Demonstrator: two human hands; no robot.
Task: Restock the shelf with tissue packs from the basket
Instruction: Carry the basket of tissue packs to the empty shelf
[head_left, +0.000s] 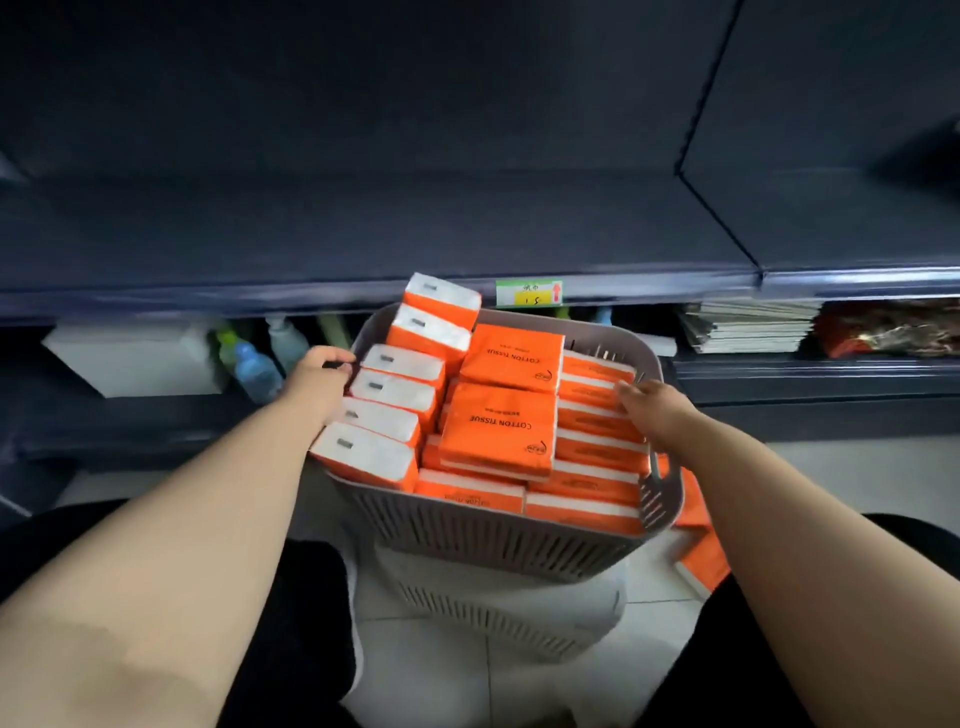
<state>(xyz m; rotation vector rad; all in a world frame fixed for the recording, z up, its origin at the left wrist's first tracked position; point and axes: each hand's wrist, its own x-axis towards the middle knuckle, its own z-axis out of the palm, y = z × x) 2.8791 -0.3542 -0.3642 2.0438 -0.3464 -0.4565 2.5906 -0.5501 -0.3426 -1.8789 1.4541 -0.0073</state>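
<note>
A grey slotted basket (483, 535) sits in front of me, packed with several orange and white tissue packs (498, 431). My left hand (317, 382) grips the basket's left rim, fingers curled over the edge. On the right rim, my right hand (657, 405) holds the edge beside the packs, its fingers partly hidden. Behind the basket runs the dark blue shelf (363, 244), bare on top, with a green and yellow price tag (529, 292) on its front edge.
A second grey basket (498, 608) stands under the first. An orange pack (701, 551) lies on the tiled floor at the right. The lower shelf holds a white box (135, 358), bottles (254, 364) and stacked booklets (748, 327).
</note>
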